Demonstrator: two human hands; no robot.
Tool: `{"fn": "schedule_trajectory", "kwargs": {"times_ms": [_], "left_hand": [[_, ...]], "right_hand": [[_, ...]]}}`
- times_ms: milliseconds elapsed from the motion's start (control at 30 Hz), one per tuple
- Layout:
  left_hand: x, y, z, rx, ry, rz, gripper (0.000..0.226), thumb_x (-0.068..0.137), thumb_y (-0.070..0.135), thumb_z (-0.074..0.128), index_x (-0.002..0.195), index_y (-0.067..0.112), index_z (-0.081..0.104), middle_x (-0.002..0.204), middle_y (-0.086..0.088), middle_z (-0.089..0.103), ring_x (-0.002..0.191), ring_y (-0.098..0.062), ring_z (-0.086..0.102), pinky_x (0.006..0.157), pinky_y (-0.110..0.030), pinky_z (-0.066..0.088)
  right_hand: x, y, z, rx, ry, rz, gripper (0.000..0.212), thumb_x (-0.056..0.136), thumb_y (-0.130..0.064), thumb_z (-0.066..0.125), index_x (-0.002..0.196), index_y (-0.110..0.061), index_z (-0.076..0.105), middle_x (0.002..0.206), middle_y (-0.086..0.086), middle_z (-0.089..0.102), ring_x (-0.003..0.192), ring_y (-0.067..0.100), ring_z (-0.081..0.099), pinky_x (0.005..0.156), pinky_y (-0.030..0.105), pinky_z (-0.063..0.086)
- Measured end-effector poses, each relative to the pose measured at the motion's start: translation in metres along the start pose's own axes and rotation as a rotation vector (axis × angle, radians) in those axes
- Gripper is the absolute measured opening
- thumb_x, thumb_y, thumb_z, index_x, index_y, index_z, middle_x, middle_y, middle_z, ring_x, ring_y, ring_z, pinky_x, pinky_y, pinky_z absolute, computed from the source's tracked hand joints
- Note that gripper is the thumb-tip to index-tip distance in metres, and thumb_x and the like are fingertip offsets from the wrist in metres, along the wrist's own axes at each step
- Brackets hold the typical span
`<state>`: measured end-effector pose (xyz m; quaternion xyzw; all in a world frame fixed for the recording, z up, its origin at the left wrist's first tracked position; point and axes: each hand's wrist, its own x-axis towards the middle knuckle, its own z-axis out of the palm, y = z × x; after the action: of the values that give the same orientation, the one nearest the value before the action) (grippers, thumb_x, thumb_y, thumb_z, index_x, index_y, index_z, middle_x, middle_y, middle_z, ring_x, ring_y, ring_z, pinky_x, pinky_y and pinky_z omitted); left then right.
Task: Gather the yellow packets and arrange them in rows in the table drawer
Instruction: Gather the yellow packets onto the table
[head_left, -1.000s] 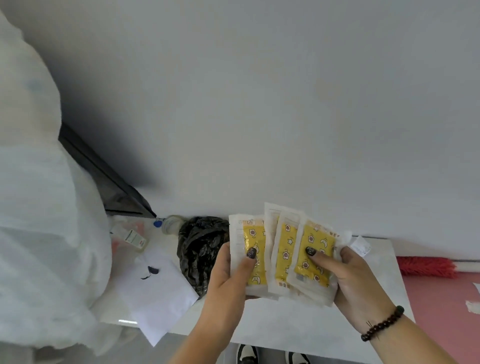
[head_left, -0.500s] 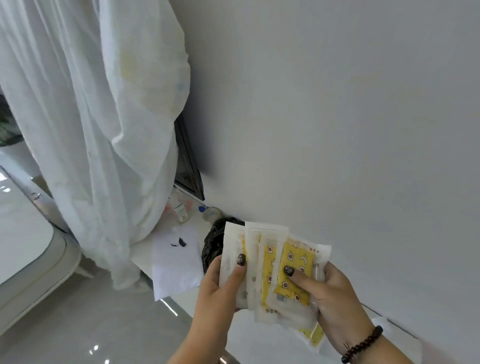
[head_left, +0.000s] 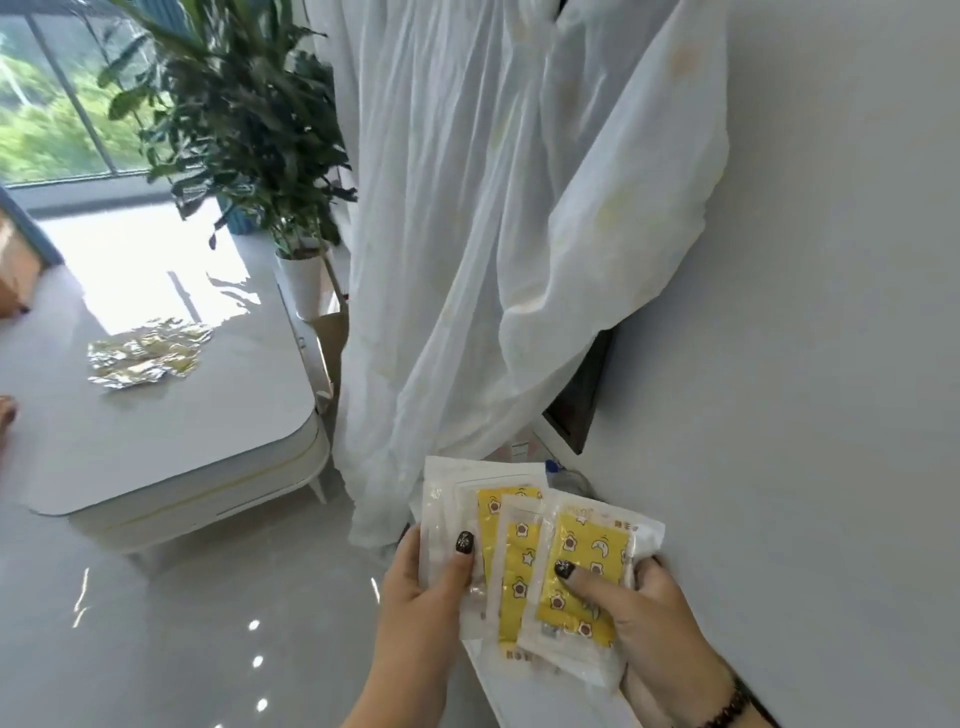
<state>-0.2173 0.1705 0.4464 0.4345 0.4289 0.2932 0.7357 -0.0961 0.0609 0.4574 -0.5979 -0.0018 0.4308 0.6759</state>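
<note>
I hold a fanned bunch of yellow packets (head_left: 524, 561) in clear white-edged wrappers in front of me, low in the view. My left hand (head_left: 421, 597) grips the left side of the bunch with its thumb on top. My right hand (head_left: 649, 623) grips the right side, thumb pressed on the front packet (head_left: 587, 571). A white low table (head_left: 171, 436) stands to the left with a heap of more shiny yellow packets (head_left: 148, 353) on its top. No open drawer shows.
A white sheer curtain (head_left: 509, 234) hangs in the middle beside a grey wall (head_left: 831, 312). A potted plant (head_left: 249, 119) stands by the window behind the table. A narrow white shelf (head_left: 524, 686) runs under my hands. Glossy grey floor (head_left: 182, 623) lies between me and the table.
My view has swung left from the wall shelf toward the room, bringing the low table, plant and window into sight. Both hands keep their hold on the fanned packets.
</note>
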Motion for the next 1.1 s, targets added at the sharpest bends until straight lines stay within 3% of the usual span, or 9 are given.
{"fn": "schedule_trajectory", "kwargs": {"times_ms": [167, 300, 467, 567, 633, 767, 867, 933, 1100], "left_hand": [[0.038, 0.045, -0.084, -0.029, 0.106, 0.074, 0.022, 0.087, 0.001, 0.063, 0.104, 0.015, 0.065, 0.093, -0.01, 0.076, 0.089, -0.033, 0.072, 0.084, -0.052, 0.055], [0.068, 0.08, -0.156, -0.001, 0.116, 0.134, 0.027, 0.086, -0.007, 0.061, 0.1, 0.017, 0.063, 0.082, -0.003, 0.076, 0.075, -0.019, 0.071, 0.066, -0.035, 0.058], [0.1, 0.118, -0.24, -0.04, 0.144, 0.111, 0.033, 0.089, -0.007, 0.056, 0.108, 0.019, 0.062, 0.086, -0.003, 0.076, 0.081, -0.024, 0.072, 0.081, -0.052, 0.056], [0.12, 0.133, -0.282, -0.038, 0.185, 0.138, 0.027, 0.09, -0.001, 0.057, 0.111, 0.016, 0.059, 0.086, 0.002, 0.077, 0.078, -0.014, 0.073, 0.065, -0.027, 0.057], [0.133, 0.141, -0.306, -0.01, 0.215, 0.149, 0.027, 0.088, 0.003, 0.064, 0.111, 0.017, 0.058, 0.086, 0.006, 0.076, 0.077, -0.009, 0.072, 0.062, -0.02, 0.054], [0.171, 0.155, -0.343, 0.023, 0.32, 0.148, 0.032, 0.079, 0.016, 0.075, 0.107, 0.02, 0.06, 0.085, 0.006, 0.076, 0.079, -0.009, 0.071, 0.063, -0.019, 0.053], [0.208, 0.172, -0.363, -0.01, 0.397, 0.117, 0.042, 0.063, 0.025, 0.079, 0.102, 0.019, 0.064, 0.087, 0.001, 0.076, 0.087, -0.021, 0.072, 0.077, -0.038, 0.057], [0.239, 0.186, -0.379, -0.051, 0.439, 0.106, 0.037, 0.066, 0.021, 0.083, 0.099, 0.02, 0.066, 0.086, -0.001, 0.076, 0.087, -0.026, 0.072, 0.082, -0.048, 0.056], [0.326, 0.233, -0.417, -0.148, 0.543, 0.107, 0.022, 0.084, 0.021, 0.069, 0.105, 0.016, 0.065, 0.085, 0.001, 0.077, 0.072, -0.015, 0.073, 0.06, -0.028, 0.055]], "right_hand": [[0.033, 0.015, 0.106, -0.071, -0.021, -0.046, 0.032, 0.075, 0.008, 0.071, 0.103, -0.005, 0.061, 0.089, 0.015, 0.074, 0.079, 0.034, 0.072, 0.07, 0.044, 0.058], [0.055, 0.036, 0.201, -0.126, -0.105, -0.055, 0.027, 0.075, 0.006, 0.072, 0.095, -0.008, 0.061, 0.086, 0.014, 0.075, 0.079, 0.034, 0.072, 0.077, 0.049, 0.056], [0.078, 0.072, 0.308, -0.176, -0.217, 0.0, 0.032, 0.074, 0.003, 0.073, 0.103, -0.004, 0.061, 0.088, 0.015, 0.075, 0.082, 0.036, 0.072, 0.081, 0.055, 0.055], [0.089, 0.09, 0.359, -0.213, -0.272, 0.026, 0.031, 0.074, 0.007, 0.073, 0.101, -0.002, 0.062, 0.09, 0.019, 0.074, 0.085, 0.04, 0.07, 0.083, 0.057, 0.054], [0.098, 0.097, 0.389, -0.273, -0.312, 0.034, 0.032, 0.073, 0.007, 0.074, 0.1, -0.003, 0.062, 0.089, 0.019, 0.074, 0.085, 0.04, 0.07, 0.083, 0.057, 0.053], [0.126, 0.104, 0.443, -0.346, -0.34, 0.053, 0.033, 0.069, 0.006, 0.078, 0.098, -0.003, 0.063, 0.087, 0.018, 0.074, 0.084, 0.039, 0.07, 0.083, 0.057, 0.054], [0.155, 0.102, 0.483, -0.325, -0.349, 0.105, 0.034, 0.07, 0.005, 0.077, 0.1, 0.0, 0.064, 0.089, 0.02, 0.074, 0.084, 0.041, 0.07, 0.083, 0.058, 0.053], [0.178, 0.099, 0.511, -0.278, -0.364, 0.165, 0.029, 0.073, 0.006, 0.074, 0.1, 0.002, 0.063, 0.09, 0.023, 0.073, 0.085, 0.043, 0.069, 0.084, 0.06, 0.052], [0.244, 0.083, 0.595, -0.222, -0.415, 0.299, 0.032, 0.073, 0.004, 0.072, 0.104, 0.004, 0.061, 0.093, 0.028, 0.071, 0.088, 0.046, 0.068, 0.085, 0.064, 0.05]]}}
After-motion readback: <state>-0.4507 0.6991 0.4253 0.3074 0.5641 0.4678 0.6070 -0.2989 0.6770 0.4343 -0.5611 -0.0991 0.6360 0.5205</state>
